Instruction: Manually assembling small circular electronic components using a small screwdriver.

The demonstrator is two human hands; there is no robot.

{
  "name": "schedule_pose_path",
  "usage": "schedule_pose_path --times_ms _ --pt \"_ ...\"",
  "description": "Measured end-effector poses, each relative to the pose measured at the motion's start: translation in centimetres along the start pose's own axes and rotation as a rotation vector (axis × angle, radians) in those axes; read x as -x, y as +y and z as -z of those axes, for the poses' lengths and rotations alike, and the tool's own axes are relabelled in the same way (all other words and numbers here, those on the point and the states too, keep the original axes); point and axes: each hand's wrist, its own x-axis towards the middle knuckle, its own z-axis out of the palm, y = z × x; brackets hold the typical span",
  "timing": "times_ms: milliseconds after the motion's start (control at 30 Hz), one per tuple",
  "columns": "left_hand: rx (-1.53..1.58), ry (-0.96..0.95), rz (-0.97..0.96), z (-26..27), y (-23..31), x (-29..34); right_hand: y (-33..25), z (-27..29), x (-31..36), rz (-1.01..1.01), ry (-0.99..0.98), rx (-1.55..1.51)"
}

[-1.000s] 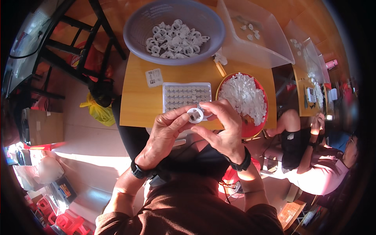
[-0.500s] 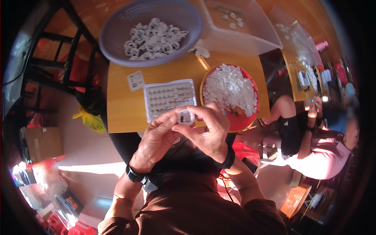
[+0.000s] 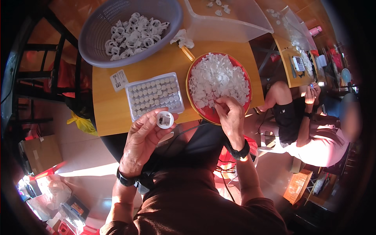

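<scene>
A small round white plastic casing (image 3: 165, 120) with dark and metallic parts inside is held up in the fingertips of my left hand (image 3: 141, 135). My right hand (image 3: 231, 117) reaches over the near rim of a round red tray (image 3: 212, 113) with a yellow edge and handle. Its thumb and fingers are pinched together at the edge of a heap of small translucent white plastic pieces (image 3: 221, 78); whatever is between them is too small to make out. Just beyond my left hand lies a clear tray (image 3: 181, 105) with rows of small round silvery-white cells.
A grey-purple basket (image 3: 88, 55) of white ring-shaped parts stands at the far left of the table (image 3: 111, 123). Near it are a printed label (image 3: 119, 80), a crumpled white wad (image 3: 183, 38) and a clear bin (image 3: 235, 33). Another person (image 3: 317, 143) sits at the right.
My right hand has left the round casing and moved right to the heap in the red tray. My left hand keeps the casing alone, a little further left. The view has shifted slightly.
</scene>
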Motion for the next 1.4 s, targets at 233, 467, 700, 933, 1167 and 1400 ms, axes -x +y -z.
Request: schedule_pose_path --times_ms 233,467,700,933,1167,1400 --pt "-0.07 0.03 -0.078 0.2 0.4 0.8 -3.3 -0.7 0.3 0.055 -0.054 -0.077" --pt "-0.033 0.141 -0.275 2.6 2.5 2.7 -7.4 -3.5 -0.6 0.278 -0.148 -0.241" --pt "0.01 0.181 -0.268 3.4 2.1 3.2 -8.5 -4.8 -0.7 0.316 -0.176 -0.193" --pt "-0.057 0.212 -0.242 3.4 2.0 2.9 -10.5 -6.9 -0.9 0.448 -0.168 -0.125" --pt "-0.041 0.194 -0.225 3.9 1.8 3.0 -10.7 -7.7 -0.6 0.464 -0.154 -0.038" --pt "-0.073 0.16 -0.218 3.0 1.5 2.6 -10.3 -7.9 -0.8 0.571 -0.205 -0.12"
